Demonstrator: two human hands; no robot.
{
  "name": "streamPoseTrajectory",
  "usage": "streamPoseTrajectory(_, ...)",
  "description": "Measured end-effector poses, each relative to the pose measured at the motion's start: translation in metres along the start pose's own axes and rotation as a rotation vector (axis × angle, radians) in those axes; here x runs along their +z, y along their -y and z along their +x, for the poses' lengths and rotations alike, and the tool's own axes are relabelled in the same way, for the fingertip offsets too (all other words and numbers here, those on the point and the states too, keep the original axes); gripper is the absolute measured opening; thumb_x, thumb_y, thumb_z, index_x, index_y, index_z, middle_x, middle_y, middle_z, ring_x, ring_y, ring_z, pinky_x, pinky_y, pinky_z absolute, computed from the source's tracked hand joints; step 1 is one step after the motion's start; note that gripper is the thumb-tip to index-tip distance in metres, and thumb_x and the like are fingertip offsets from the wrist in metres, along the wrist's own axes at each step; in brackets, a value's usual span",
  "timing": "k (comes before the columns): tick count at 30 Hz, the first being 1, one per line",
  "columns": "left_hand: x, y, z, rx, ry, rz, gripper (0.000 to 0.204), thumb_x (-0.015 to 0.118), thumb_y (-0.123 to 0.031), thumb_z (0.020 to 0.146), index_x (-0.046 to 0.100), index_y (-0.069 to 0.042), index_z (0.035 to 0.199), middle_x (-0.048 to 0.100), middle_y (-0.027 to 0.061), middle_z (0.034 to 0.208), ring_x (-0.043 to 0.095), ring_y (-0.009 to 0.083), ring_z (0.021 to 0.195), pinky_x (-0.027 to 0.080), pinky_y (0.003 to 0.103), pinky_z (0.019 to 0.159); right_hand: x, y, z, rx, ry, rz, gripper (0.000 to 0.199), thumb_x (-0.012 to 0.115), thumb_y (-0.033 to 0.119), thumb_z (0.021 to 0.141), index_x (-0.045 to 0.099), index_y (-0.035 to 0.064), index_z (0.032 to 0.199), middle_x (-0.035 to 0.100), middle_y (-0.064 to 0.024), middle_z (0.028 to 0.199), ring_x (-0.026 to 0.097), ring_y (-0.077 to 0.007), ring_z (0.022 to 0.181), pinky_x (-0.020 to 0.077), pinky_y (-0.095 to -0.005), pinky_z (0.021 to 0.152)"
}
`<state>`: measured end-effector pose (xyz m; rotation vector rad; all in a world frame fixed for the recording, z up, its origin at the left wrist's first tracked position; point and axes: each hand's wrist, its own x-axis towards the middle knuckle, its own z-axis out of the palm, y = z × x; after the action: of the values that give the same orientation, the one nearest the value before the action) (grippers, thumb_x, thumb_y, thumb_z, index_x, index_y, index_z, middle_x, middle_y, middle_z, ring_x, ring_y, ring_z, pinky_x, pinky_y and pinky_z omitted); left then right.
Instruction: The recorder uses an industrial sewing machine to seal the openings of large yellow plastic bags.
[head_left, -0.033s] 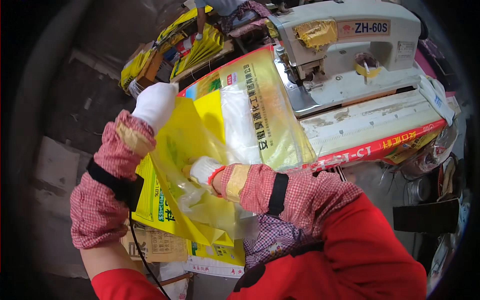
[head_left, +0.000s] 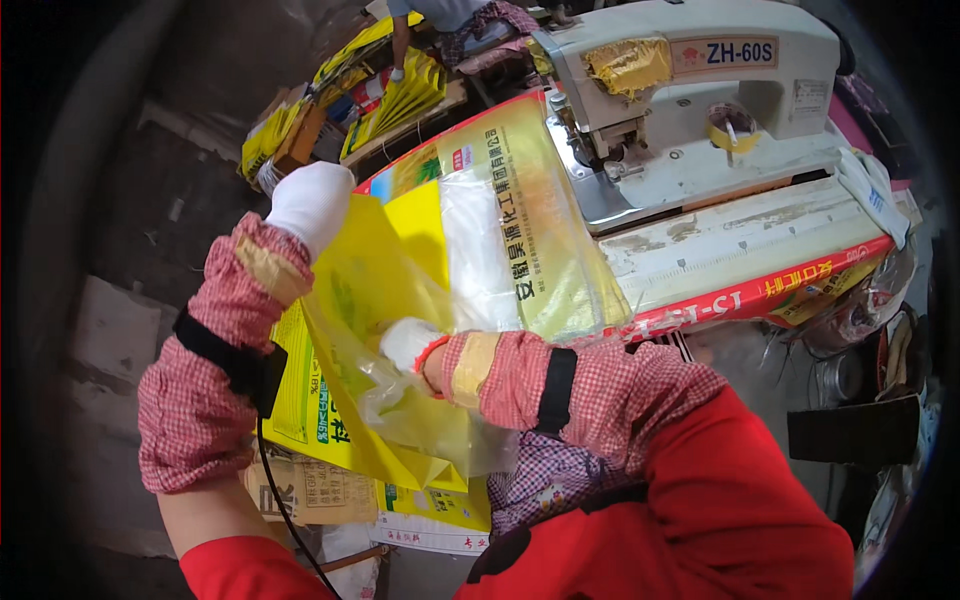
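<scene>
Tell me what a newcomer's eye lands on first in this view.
First, the big yellow printed bag at centre, lying across the sewing machine's table with a clear plastic liner spilling from its mouth. The white-gloved left hand grips the bag's upper left edge, while the right hand is pushed inside the liner. Behind, at upper right, stands the cream industrial sewing machine.

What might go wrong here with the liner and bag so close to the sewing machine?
The right hand is buried in the clear liner, so thin film may snag or tear. The left hand holds only the yellow bag by its top edge; it may slip. The bag's end lies by the sewing machine and might catch.
</scene>
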<state>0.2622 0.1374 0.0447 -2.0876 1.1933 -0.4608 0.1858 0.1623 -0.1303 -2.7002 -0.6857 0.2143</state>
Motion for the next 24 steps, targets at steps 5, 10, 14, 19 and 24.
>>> streamPoseTrajectory(5,-0.037,-0.023,0.053,-0.138,-0.127,0.366,0.014,0.060,-0.015,0.078,0.073,-0.013,0.082,0.069,0.0046,0.083,0.068,0.0245,0.080,0.051,0.037,0.062,0.019,0.046,-0.055,-0.211,-0.082,0.131,0.031,0.065,0.027,0.079,0.067,0.0132,0.107,0.068,-0.0111,0.096,0.066,-0.0308,0.080,0.0531,-0.0401,0.066)
streamPoseTrajectory(10,-0.061,-0.043,0.107,0.005,-0.600,0.406,0.015,0.061,-0.009,0.078,0.067,-0.003,0.090,0.068,0.0075,0.087,0.068,0.0268,0.081,0.053,0.038,0.065,0.048,0.029,-0.155,-0.235,-0.056,0.409,0.028,0.065,0.025,0.080,0.065,0.0104,0.104,0.066,-0.0144,0.094,0.064,-0.0347,0.080,0.0513,-0.0419,0.068)
streamPoseTrajectory(14,-0.065,-0.060,0.124,-0.072,-0.311,0.219,0.017,0.057,-0.012,0.083,0.065,-0.006,0.097,0.068,0.0101,0.089,0.068,0.0299,0.085,0.054,0.041,0.068,0.059,-0.009,-0.205,-0.070,-0.262,0.677,0.026,0.064,0.023,0.080,0.064,0.0082,0.102,0.065,-0.0170,0.092,0.062,-0.0378,0.080,0.0498,-0.0433,0.069)
streamPoseTrajectory(19,-0.069,-0.070,0.126,0.018,-0.288,0.188,0.017,0.051,-0.016,0.088,0.066,-0.011,0.096,0.068,0.0107,0.087,0.068,0.0300,0.085,0.054,0.042,0.069,0.061,-0.036,-0.218,0.274,-1.103,0.975,0.023,0.063,0.021,0.081,0.063,0.0055,0.099,0.063,-0.0202,0.089,0.059,-0.0417,0.080,0.0479,-0.0451,0.071)
streamPoseTrajectory(24,-0.068,-0.080,0.126,0.096,-0.255,0.258,0.020,0.048,-0.017,0.091,0.066,-0.012,0.098,0.068,0.0108,0.086,0.068,0.0300,0.084,0.054,0.041,0.069,0.025,-0.067,-0.240,0.877,-1.104,0.632,0.047,0.067,0.024,0.080,0.051,0.0056,0.119,0.061,-0.0223,0.109,0.059,-0.0387,0.099,0.0483,-0.0424,0.084)
